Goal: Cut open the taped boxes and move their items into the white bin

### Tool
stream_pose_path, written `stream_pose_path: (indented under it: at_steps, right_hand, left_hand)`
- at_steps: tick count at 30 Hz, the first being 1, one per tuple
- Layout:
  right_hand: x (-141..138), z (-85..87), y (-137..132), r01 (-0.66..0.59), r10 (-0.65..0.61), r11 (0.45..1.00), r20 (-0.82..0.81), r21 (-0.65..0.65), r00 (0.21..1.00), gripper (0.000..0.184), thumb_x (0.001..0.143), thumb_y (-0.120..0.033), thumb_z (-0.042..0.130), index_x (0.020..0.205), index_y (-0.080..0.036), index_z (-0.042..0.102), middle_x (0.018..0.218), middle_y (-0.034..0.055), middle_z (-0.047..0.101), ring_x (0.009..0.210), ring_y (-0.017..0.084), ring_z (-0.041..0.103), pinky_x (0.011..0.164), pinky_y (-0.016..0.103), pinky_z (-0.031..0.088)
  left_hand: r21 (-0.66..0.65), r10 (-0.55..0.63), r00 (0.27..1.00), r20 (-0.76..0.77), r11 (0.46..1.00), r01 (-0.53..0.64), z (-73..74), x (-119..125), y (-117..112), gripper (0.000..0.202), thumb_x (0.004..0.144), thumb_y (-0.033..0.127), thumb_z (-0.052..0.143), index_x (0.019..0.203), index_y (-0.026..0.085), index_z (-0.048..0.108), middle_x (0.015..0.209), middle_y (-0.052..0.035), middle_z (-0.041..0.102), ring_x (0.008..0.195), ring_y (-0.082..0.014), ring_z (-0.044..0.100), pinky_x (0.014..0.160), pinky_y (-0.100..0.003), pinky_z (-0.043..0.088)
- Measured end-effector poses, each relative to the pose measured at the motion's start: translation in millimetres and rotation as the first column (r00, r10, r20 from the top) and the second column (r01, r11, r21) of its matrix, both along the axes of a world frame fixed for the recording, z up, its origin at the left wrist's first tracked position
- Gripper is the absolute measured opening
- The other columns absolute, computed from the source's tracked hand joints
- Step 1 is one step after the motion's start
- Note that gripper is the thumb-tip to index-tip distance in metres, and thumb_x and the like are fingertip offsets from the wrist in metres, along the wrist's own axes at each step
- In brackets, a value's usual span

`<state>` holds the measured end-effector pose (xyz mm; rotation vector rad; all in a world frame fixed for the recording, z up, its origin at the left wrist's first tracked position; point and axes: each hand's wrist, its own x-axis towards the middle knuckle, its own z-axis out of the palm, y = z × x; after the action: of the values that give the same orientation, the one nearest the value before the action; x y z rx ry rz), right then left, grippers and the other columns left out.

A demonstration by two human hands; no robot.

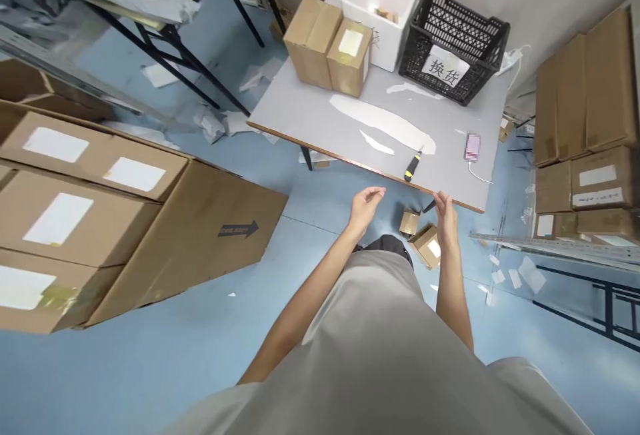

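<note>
My left hand [365, 207] hangs in the air just in front of the grey table [320, 108], fingers loosely curled and apart, holding nothing. My right hand [445, 216] is at the table's near edge, fingers bent against the rim beside a small dark thing I cannot make out. A box cutter with a yellow and black handle [414, 165] lies on the table just beyond both hands. A pink phone [473, 146] with a white cable lies to its right. Two cardboard boxes [327, 45] stand at the table's far side.
A white foam box [383, 2] and a black plastic crate [453, 42] with a paper label stand at the table's back. Small cartons [425, 243] lie on the blue floor under the table edge. Large stacked cartons [75, 215] fill the left; more cartons [585, 115] and metal rails are at right.
</note>
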<state>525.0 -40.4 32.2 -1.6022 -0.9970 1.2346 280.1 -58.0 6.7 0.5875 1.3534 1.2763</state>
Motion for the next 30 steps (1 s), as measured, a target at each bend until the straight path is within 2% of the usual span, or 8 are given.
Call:
stream_pose_path:
  at_steps: [4, 10, 16, 20, 24, 27, 30]
  right_hand:
    - [-55.9, 8.4, -4.2, -0.037, 0.037, 0.998, 0.0, -0.04, 0.999, 0.092, 0.104, -0.088, 0.045, 0.161, -0.018, 0.063, 0.169, 0.0174, 0.065, 0.168, 0.026, 0.052, 0.14, 0.047, 0.037]
    - [-103.9, 19.4, 2.1, -0.038, 0.038, 0.999, 0.022, -0.007, 0.999, 0.086, 0.102, -0.089, 0.052, 0.154, -0.022, 0.069, 0.163, 0.0147, 0.071, 0.165, 0.027, 0.055, 0.139, 0.05, 0.039]
    - [-158.9, 5.6, 35.1, -0.091, 0.093, 0.993, -0.022, 0.07, 0.995, 0.087, 0.104, -0.085, 0.053, 0.158, -0.019, 0.067, 0.158, 0.0177, 0.074, 0.164, 0.031, 0.056, 0.139, 0.055, 0.037]
    - [-193.0, -5.0, 54.3, -0.181, 0.184, 0.982, -0.056, 0.055, 0.981, 0.086, 0.102, -0.083, 0.057, 0.154, -0.017, 0.069, 0.154, 0.0204, 0.076, 0.161, 0.033, 0.059, 0.138, 0.057, 0.039]
    - [-207.7, -3.1, 64.7, -0.189, 0.192, 0.98, -0.05, 0.055, 0.98, 0.086, 0.1, -0.085, 0.059, 0.153, -0.018, 0.07, 0.155, 0.0205, 0.076, 0.161, 0.033, 0.06, 0.137, 0.057, 0.04]
    - [-205.8, -0.4, 71.3, -0.144, 0.145, 0.988, -0.03, 0.05, 0.989, 0.088, 0.1, -0.086, 0.057, 0.153, -0.018, 0.071, 0.156, 0.0206, 0.075, 0.161, 0.034, 0.06, 0.137, 0.057, 0.04]
    - [-197.5, -2.4, 82.9, -0.12, 0.12, 0.993, -0.004, 0.016, 0.993, 0.088, 0.099, -0.088, 0.056, 0.154, -0.021, 0.071, 0.158, 0.0188, 0.074, 0.163, 0.034, 0.058, 0.137, 0.056, 0.042]
  left_hand:
    - [-0.02, 0.012, 0.999, 0.046, 1.0, -0.011, 2.1, -39.4, -0.2, 0.031, 0.089, 0.047, 0.083, 0.104, 0.02, 0.081, 0.131, -0.0158, 0.085, 0.131, -0.0335, 0.074, 0.118, -0.05, 0.055]
    - [-0.015, 0.055, 0.986, 0.159, 0.998, -0.054, 4.1, -73.8, -2.9, 0.027, 0.083, 0.038, 0.083, 0.102, 0.019, 0.082, 0.123, -0.0131, 0.086, 0.122, -0.029, 0.076, 0.112, -0.043, 0.058]
    - [-0.019, 0.187, 0.967, 0.17, 0.982, -0.187, 6.8, -130.9, -11.9, 0.025, 0.079, 0.036, 0.086, 0.097, 0.02, 0.082, 0.119, -0.0116, 0.086, 0.115, -0.0265, 0.076, 0.103, -0.039, 0.059]
    - [-0.054, 0.286, 0.945, 0.161, 0.958, -0.28, 8.2, -166.8, -8.9, 0.03, 0.077, 0.041, 0.09, 0.097, 0.02, 0.082, 0.118, -0.0122, 0.085, 0.116, -0.0273, 0.076, 0.099, -0.037, 0.058]
    - [-0.083, 0.313, 0.932, 0.181, 0.949, -0.303, 7.7, -182.1, 8.9, 0.041, 0.073, 0.05, 0.094, 0.096, 0.02, 0.081, 0.113, -0.012, 0.084, 0.118, -0.0285, 0.076, 0.101, -0.038, 0.058]
    - [-0.085, 0.288, 0.938, 0.193, 0.957, -0.277, 5.6, -181.2, 30.2, 0.045, 0.07, 0.055, 0.097, 0.093, 0.02, 0.08, 0.108, -0.0112, 0.083, 0.116, -0.0291, 0.076, 0.102, -0.039, 0.058]
    - [-0.08, 0.237, 0.949, 0.206, 0.971, -0.225, 3.2, -175.6, 56.2, 0.046, 0.067, 0.054, 0.097, 0.093, 0.02, 0.081, 0.11, -0.012, 0.084, 0.117, -0.03, 0.076, 0.104, -0.04, 0.058]
